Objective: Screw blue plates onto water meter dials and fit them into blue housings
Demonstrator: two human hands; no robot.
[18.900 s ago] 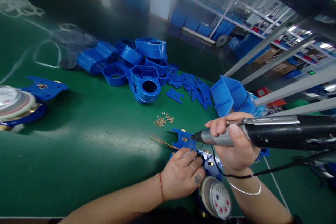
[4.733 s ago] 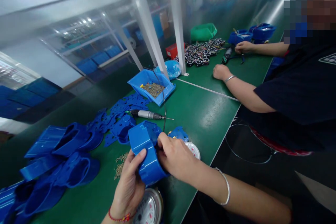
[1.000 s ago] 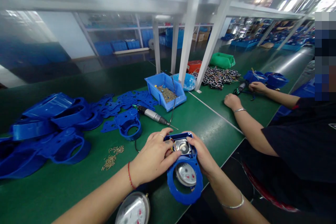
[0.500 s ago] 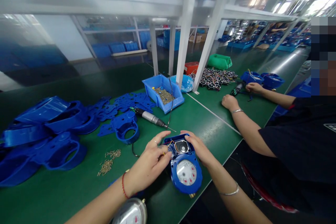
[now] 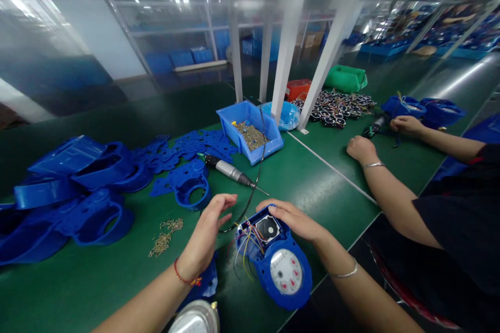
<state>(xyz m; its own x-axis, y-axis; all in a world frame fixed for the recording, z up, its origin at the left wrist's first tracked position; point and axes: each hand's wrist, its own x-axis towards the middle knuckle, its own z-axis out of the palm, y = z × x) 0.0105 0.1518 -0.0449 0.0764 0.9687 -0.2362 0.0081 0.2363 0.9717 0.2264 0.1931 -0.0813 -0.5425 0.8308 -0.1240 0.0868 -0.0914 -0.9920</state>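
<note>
A blue water meter (image 5: 278, 260) with a white dial lies on the green bench (image 5: 304, 177) near its front edge, thin coloured wires (image 5: 245, 243) spilling from its open top. My right hand (image 5: 292, 218) rests on the meter's upper right edge, fingers stretched flat. My left hand (image 5: 206, 234) hovers just left of the meter, fingers apart and holding nothing. An electric screwdriver (image 5: 228, 169) lies on the bench behind both hands, its black cable curving toward the meter.
Blue plastic housings (image 5: 82, 187) and flat plates (image 5: 183, 148) are heaped at left. Loose brass screws (image 5: 166, 234) lie nearby, and a blue bin (image 5: 250, 130) holds more. Another meter (image 5: 193, 318) sits at the bottom edge. A co-worker's arms (image 5: 385, 182) rest on the bench at right.
My left hand has lifted off the meter and moved left, fingers opening. The wires now hang loose out of the meter's top. The meter sits slightly nearer the bench edge.
</note>
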